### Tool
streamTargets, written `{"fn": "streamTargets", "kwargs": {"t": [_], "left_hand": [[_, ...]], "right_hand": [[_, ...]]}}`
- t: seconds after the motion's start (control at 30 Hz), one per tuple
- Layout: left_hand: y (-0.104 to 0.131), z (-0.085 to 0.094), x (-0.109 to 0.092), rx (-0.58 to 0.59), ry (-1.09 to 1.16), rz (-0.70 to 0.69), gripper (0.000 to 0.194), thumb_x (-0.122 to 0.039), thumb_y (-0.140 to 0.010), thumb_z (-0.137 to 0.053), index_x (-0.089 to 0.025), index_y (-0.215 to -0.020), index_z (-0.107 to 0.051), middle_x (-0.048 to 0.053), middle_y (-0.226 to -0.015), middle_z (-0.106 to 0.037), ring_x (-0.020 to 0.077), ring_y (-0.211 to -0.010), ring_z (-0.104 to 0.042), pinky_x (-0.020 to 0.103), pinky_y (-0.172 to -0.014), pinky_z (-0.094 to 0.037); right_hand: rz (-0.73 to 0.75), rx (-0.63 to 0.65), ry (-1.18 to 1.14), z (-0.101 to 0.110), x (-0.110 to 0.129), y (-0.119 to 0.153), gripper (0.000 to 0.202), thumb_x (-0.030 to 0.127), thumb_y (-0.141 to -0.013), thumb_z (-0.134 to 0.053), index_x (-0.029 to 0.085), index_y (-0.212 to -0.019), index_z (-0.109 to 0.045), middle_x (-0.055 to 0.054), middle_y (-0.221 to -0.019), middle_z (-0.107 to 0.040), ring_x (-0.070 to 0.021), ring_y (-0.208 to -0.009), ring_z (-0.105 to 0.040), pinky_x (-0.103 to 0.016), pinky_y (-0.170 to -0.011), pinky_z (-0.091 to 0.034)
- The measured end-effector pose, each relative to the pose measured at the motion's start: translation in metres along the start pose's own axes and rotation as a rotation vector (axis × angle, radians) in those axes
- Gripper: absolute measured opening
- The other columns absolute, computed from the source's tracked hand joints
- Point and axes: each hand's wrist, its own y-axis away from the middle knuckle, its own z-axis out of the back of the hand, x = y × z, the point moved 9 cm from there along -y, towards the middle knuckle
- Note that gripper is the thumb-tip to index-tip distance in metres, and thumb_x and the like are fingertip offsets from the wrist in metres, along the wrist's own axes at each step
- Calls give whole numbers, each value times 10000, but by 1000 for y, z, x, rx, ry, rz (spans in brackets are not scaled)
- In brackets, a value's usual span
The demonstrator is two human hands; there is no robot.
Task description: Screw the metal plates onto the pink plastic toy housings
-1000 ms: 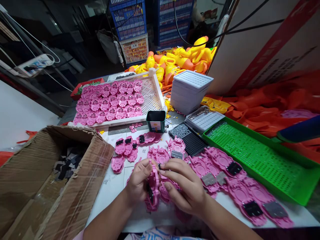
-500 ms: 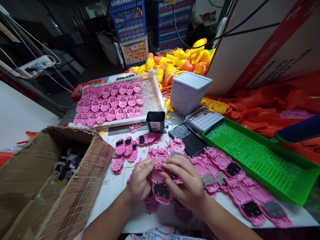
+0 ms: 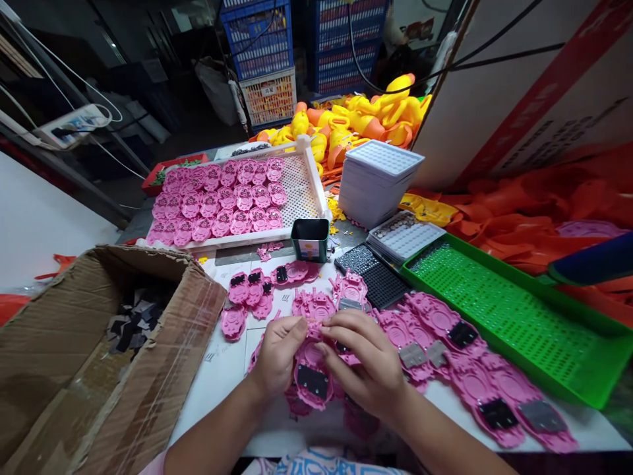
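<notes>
Between my two hands is a pink plastic part (image 3: 312, 377) with a black pad at its lower end. My left hand (image 3: 281, 353) is closed on its left side, thumb near the top. My right hand (image 3: 363, 356) pinches at the upper right of the same part; its fingertips nearly meet the left thumb, and whatever small thing lies between them cannot be made out. More pink parts with black pads (image 3: 246, 287) lie to the left. On the right are pink parts with black or grey pads (image 3: 498, 414), and a few lie partly under my hands.
An open cardboard box (image 3: 190, 336) with dark scraps stands at left. Behind are a white tray (image 3: 316, 178) of pink pieces, a dark green cup (image 3: 310, 241) and stacked white trays (image 3: 378, 188). A black grid tray (image 3: 383, 284) and a green basket (image 3: 519, 316) sit at right.
The lower end of the held pink part has swung slightly to the left. Both hands remain almost in place, and the view has shifted a little.
</notes>
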Motion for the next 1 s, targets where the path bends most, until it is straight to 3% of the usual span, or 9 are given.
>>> {"fn": "streamTargets", "kwargs": {"t": [0.17, 0.33, 0.53, 0.83, 1.0], "left_hand": [[-1, -7, -4, 24, 11, -15, 426, -543, -719, -693, -134, -634, -608, -20, -550, -485, 84, -528, -402, 214, -533, -355], [1, -7, -7, 64, -65, -48, 302, -427, -735, -725, -129, -744, -673, 19, -672, -602, 116, -626, -500, 226, -605, -403], [2, -4, -12, 49, -132, -131, 262, -407, -804, -670, -146, -774, -678, 17, -713, -623, 114, -645, -512, 209, -613, -407], [8, 4, -18, -28, -29, -173, 299, -434, -741, -726, -143, -754, -657, -2, -616, -574, 89, -550, -467, 189, -523, -392], [4, 9, -21, -123, 43, -176, 321, -472, -698, -748, -175, -784, -662, -4, -647, -626, 99, -555, -542, 202, -565, -452]], "right_hand": [[-1, -19, 33, 1, -1, -1, 224, 91, -780, -620, 185, -982, -603, -73, -828, -666, -185, -785, -639, -361, -705, -571], [13, 20, 34, -2, 1, -2, 209, 74, -773, -613, 163, -961, -614, -77, -821, -659, -176, -783, -626, -338, -698, -563], [9, 53, 15, -5, 2, -1, 262, 63, -775, -598, 161, -1018, -607, -87, -859, -657, -183, -813, -623, -347, -724, -570], [47, 69, 30, -4, 8, 1, 274, 123, -795, -583, 135, -1068, -599, -111, -901, -657, -194, -862, -630, -362, -769, -579], [62, 70, 33, -6, 7, 2, 270, 186, -814, -579, 149, -1082, -578, -114, -931, -661, -196, -893, -632, -364, -777, -582]]}}
